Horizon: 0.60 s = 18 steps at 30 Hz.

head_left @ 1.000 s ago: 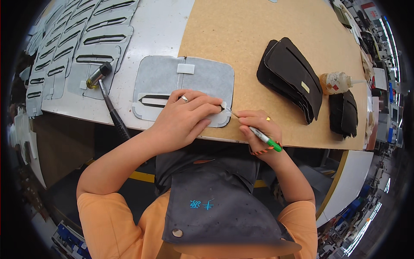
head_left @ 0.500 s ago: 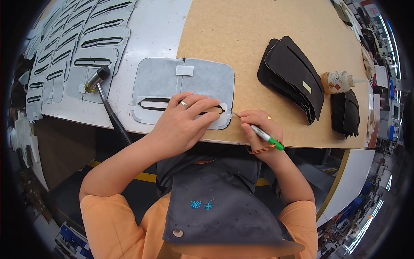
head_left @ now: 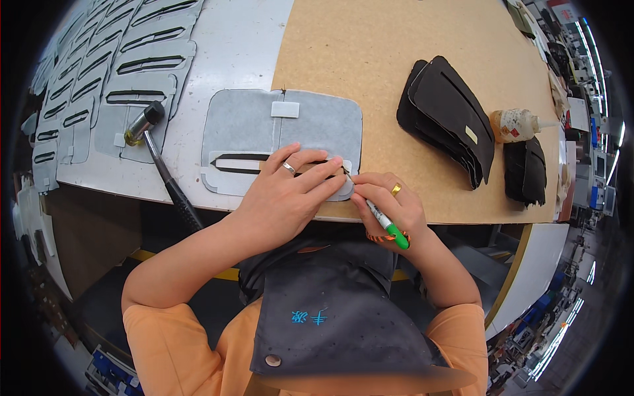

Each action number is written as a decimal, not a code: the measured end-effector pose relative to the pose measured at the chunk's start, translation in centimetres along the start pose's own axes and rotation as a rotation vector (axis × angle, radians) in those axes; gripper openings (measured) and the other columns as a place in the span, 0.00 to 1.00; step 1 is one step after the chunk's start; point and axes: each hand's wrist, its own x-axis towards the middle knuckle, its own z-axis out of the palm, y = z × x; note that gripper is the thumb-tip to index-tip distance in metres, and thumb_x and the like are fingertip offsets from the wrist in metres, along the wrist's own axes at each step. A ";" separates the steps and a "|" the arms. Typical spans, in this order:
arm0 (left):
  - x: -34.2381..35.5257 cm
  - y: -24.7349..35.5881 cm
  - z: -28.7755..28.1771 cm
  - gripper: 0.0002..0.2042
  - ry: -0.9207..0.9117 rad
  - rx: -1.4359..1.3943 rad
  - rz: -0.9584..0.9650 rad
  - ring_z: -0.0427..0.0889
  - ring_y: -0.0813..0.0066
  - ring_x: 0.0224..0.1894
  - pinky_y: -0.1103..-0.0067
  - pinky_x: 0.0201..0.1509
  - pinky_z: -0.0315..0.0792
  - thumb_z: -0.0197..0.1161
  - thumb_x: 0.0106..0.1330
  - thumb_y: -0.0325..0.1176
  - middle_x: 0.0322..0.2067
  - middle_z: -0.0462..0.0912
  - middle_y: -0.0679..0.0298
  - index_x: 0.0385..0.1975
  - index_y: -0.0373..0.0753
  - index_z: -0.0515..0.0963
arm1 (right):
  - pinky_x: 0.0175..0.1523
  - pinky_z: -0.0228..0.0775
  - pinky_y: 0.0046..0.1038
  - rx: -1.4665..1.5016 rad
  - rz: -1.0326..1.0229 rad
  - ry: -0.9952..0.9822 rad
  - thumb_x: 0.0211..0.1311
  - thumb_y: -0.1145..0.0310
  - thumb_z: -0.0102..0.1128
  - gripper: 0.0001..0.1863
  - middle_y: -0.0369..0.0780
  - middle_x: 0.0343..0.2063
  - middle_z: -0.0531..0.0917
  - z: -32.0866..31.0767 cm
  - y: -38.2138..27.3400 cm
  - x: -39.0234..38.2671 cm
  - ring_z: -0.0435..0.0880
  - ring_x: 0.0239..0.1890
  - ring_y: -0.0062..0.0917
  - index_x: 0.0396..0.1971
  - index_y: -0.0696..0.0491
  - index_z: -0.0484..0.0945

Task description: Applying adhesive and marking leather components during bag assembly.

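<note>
A grey fabric-like panel (head_left: 244, 122) with rounded corners lies at the table's front edge, with a long black-edged slot (head_left: 231, 162) near its lower side. My left hand (head_left: 281, 191) rests on it, fingers stretched over the slot's right part, which they hide. My right hand (head_left: 399, 201) is closed round a white marker pen (head_left: 383, 221) with a green end, slanting down toward the wrist. Beyond its fingertips a thin pointed tip (head_left: 348, 174) touches the slot's right end; whether it belongs to the pen I cannot tell. A small white patch (head_left: 285, 109) sits on the panel's upper middle.
To the left lies a black-handled hammer (head_left: 173, 188), its head on rows of similar grey panels (head_left: 142, 86). A stack of black pieces (head_left: 449, 119) lies at right, beside a plastic bottle (head_left: 515, 125) and a smaller black bundle (head_left: 525, 171). Brown board (head_left: 370, 46) covers the table's right side.
My right hand has moved slightly left, bringing the thin tip from beside the panel's right edge onto the slot's end. My left hand stays on the panel, with its fingers shifted slightly.
</note>
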 end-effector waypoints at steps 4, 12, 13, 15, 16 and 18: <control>0.0 0.1 -0.2 0.20 -0.018 0.011 -0.003 0.68 0.68 0.57 0.64 0.65 0.55 0.61 0.54 0.26 0.52 0.74 0.67 0.49 0.43 0.74 | 0.33 0.74 0.26 0.042 0.034 0.019 0.52 0.82 0.62 0.06 0.45 0.31 0.82 0.0 0.0 0.2 0.81 0.29 0.31 0.31 0.60 0.76; 0.1 0.3 -0.3 0.17 -0.021 0.034 -0.004 0.69 0.71 0.56 0.67 0.65 0.53 0.60 0.55 0.28 0.50 0.75 0.67 0.46 0.41 0.75 | 0.30 0.73 0.18 0.597 0.642 0.148 0.62 0.77 0.56 0.02 0.39 0.26 0.81 0.0 0.9 0.1 0.79 0.25 0.16 0.31 0.60 0.76; 0.1 0.2 -0.3 0.17 -0.024 0.037 -0.004 0.69 0.71 0.56 0.67 0.65 0.53 0.60 0.55 0.28 0.50 0.75 0.67 0.46 0.41 0.75 | 0.30 0.73 0.17 0.650 0.673 0.165 0.64 0.76 0.54 0.04 0.38 0.24 0.80 -0.1 1.0 0.3 0.78 0.24 0.13 0.31 0.60 0.75; 0.1 0.2 -0.2 0.18 -0.035 0.014 -0.019 0.69 0.72 0.56 0.67 0.65 0.53 0.59 0.55 0.27 0.51 0.74 0.67 0.48 0.41 0.74 | 0.35 0.76 0.21 0.664 0.690 0.136 0.64 0.77 0.52 0.05 0.41 0.24 0.80 -0.4 1.0 0.4 0.80 0.25 0.18 0.32 0.63 0.75; 0.2 0.3 -0.3 0.18 -0.038 0.016 -0.018 0.69 0.72 0.56 0.67 0.65 0.53 0.59 0.55 0.27 0.51 0.74 0.67 0.48 0.41 0.74 | 0.34 0.76 0.20 0.656 0.696 0.120 0.65 0.77 0.52 0.05 0.40 0.24 0.79 -0.4 1.0 0.5 0.80 0.25 0.18 0.32 0.63 0.75; 0.3 0.4 -0.5 0.19 -0.041 0.004 -0.057 0.69 0.72 0.57 0.67 0.65 0.53 0.59 0.55 0.27 0.51 0.73 0.67 0.49 0.41 0.74 | 0.34 0.76 0.20 0.651 0.702 0.106 0.65 0.77 0.52 0.05 0.40 0.25 0.79 -0.5 1.1 0.5 0.80 0.24 0.17 0.32 0.63 0.75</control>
